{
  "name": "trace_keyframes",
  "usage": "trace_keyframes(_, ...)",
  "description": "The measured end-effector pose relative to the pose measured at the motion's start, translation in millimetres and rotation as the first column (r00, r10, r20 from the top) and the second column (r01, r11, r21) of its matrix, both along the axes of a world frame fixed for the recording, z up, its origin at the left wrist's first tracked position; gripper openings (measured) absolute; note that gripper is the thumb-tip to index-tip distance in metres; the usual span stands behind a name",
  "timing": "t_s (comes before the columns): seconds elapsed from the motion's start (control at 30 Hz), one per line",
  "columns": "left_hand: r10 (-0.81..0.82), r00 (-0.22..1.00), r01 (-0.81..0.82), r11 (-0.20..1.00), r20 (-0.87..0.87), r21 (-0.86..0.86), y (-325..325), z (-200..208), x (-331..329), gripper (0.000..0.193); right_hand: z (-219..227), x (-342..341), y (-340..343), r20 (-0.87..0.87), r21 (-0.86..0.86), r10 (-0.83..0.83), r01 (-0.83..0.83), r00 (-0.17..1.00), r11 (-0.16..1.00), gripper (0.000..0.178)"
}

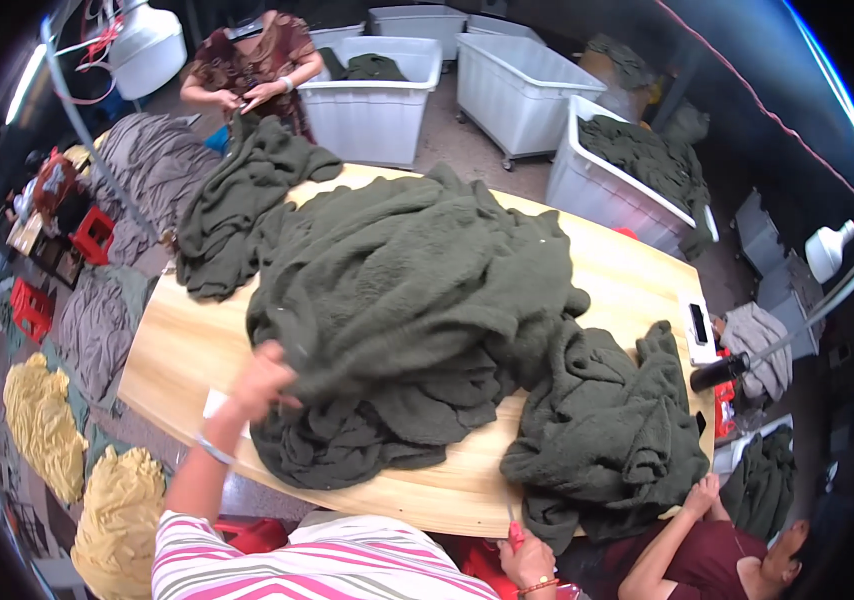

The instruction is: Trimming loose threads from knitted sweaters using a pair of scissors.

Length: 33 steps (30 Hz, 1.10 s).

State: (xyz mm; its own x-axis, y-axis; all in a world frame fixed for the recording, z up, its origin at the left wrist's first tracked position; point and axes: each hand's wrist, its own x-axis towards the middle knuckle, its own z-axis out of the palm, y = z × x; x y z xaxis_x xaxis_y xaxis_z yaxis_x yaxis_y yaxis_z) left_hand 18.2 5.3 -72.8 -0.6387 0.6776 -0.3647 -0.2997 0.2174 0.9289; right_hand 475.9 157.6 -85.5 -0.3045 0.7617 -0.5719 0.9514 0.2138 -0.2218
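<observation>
Head view: a large, rumpled pile of dark green fleece cloth lies on the middle of a pale wood-grain table, ahead of the person's body and to the right of the left hand. That hand is at the pile's lower left edge, fingers partly curled; motion blur hides whether they pinch the fabric. The right hand is well apart from this pile, below the table's near edge, closed around a slim red-handled tool whose thin tip points up toward the tabletop. Just beyond the tool, to its right, a smaller dark green fleece heap sags over the table edge, with a co-worker's hands at its lower right side. At the far left corner, another person's hands are at the top of a draped dark green fleece piece. Farther out are white plastic wheeled tubs and yellow cloth heaps.
</observation>
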Motion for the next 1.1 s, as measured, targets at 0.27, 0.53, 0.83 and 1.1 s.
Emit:
trace_keyframes(0.27, -0.003, 0.956, 0.002, 1.0, 0.295, 0.005, 17.8, -126.1, 84.7, 0.033, 19.8, -48.7, 0.7, -0.145, 0.0, 0.192, -0.194, 0.971, 0.981, 0.038)
trace_keyframes(0.53, 0.292, 0.956, -0.289, 0.922, 0.027, 0.257, 39.0, -133.2, 28.3, 0.024, 28.8, -104.2, -1.6, -0.376, 0.013, 0.314, -0.334, 0.872, 0.943, 0.033)
trace_keyframes(0.83, 0.081, 0.906, -0.176, 0.965, 0.415, 0.195, 12.7, -140.0, 59.6, 0.024, 7.9, -156.5, -1.9, -0.357, 0.009, 0.448, -0.476, 0.82, 0.879, 0.036)
trace_keyframes(1.1, 0.091, 0.936, -0.163, 0.969, 0.341, 0.188, 1.1, -147.6, 58.9, 0.015, -0.2, -174.9, -10.7, -0.31, -0.051, 0.499, -0.538, 0.81, 0.842, 0.033)
